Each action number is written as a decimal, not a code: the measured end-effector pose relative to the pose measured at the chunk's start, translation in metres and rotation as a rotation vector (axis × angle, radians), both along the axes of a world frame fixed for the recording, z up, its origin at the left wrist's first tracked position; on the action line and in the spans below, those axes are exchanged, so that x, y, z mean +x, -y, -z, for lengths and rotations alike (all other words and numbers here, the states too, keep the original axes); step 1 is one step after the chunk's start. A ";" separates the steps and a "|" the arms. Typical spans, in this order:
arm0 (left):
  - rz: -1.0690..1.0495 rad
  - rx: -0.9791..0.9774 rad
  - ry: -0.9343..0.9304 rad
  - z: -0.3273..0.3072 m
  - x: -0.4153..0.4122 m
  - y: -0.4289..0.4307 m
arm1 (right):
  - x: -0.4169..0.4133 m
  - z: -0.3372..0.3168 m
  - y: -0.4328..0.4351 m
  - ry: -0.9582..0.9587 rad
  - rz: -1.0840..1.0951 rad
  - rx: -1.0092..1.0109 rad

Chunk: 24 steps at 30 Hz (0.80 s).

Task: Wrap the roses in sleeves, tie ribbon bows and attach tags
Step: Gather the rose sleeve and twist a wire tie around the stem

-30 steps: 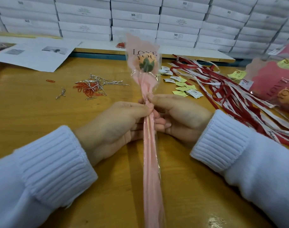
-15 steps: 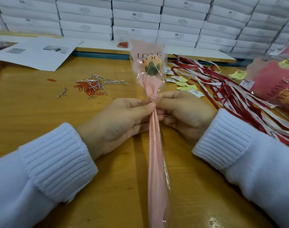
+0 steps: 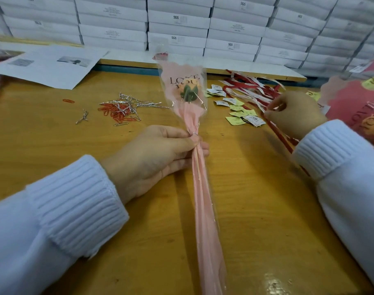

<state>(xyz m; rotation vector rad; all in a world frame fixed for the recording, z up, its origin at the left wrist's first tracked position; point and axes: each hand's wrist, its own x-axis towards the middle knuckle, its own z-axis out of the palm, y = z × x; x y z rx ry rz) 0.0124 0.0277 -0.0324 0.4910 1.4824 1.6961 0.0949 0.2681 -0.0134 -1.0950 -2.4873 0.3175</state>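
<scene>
A peach rose (image 3: 189,90) sits inside a pink and clear sleeve (image 3: 201,199) printed "LOVE YOU", lying lengthwise down the middle of the wooden table (image 3: 267,209). My left hand (image 3: 154,154) grips the sleeve at its gathered neck, where a silver twist tie (image 3: 193,134) is wound. My right hand (image 3: 294,113) is off to the right, pinching a red ribbon (image 3: 279,135) from the pile of red and white ribbons (image 3: 252,90). Small white and yellow tags (image 3: 241,116) lie between the sleeve and that hand.
Orange paper clips and silver twist ties (image 3: 122,109) lie left of the rose. Printed sheets (image 3: 47,64) rest at the back left. Finished wrapped roses (image 3: 356,103) pile up at the right edge. Stacked white boxes (image 3: 181,24) line the back.
My right hand has let go of the sleeve's neck and moved right to the ribbon pile, where it now pinches a red ribbon. My left hand keeps holding the sleeve.
</scene>
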 end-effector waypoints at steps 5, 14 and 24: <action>0.006 -0.015 -0.018 -0.001 0.001 0.000 | -0.008 0.016 -0.013 0.262 0.050 -0.033; 0.023 -0.004 -0.028 0.000 0.001 0.001 | -0.013 0.018 -0.018 0.348 0.121 -0.046; 0.025 0.004 -0.042 0.000 0.001 0.001 | -0.016 0.024 -0.023 0.295 0.164 -0.086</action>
